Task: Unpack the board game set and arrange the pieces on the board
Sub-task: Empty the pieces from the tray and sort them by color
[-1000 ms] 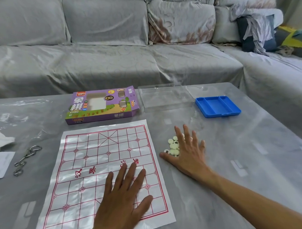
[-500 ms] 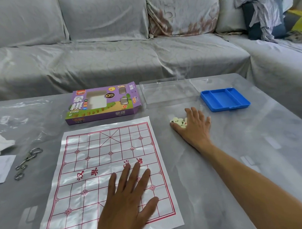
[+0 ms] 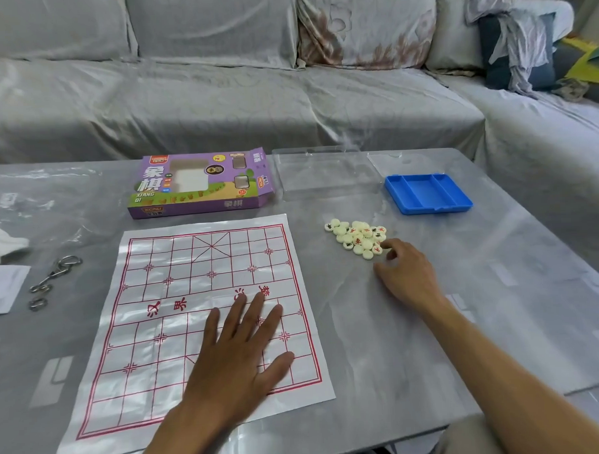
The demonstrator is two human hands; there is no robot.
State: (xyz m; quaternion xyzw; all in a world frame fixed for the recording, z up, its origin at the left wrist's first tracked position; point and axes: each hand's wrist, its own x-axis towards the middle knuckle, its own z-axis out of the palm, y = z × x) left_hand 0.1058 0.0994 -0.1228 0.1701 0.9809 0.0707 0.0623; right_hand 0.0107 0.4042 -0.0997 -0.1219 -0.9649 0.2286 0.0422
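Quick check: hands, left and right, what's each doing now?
Left hand: open, flat on the board.
Right hand: fingers curled beside the pieces; whether it holds one cannot be told.

glossy paper board [image 3: 178, 299]; blue plastic tray [image 3: 426, 193].

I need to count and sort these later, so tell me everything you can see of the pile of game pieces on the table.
The pile of game pieces is a loose cluster of small cream-white discs, plastic by their look, lying flat on the grey table, some overlapping. Several show red or black characters on top; others look blank. It sits right of the paper board, near the blue tray. The right hand reaches its near edge with curled fingertips; whether it pinches a piece is unclear.
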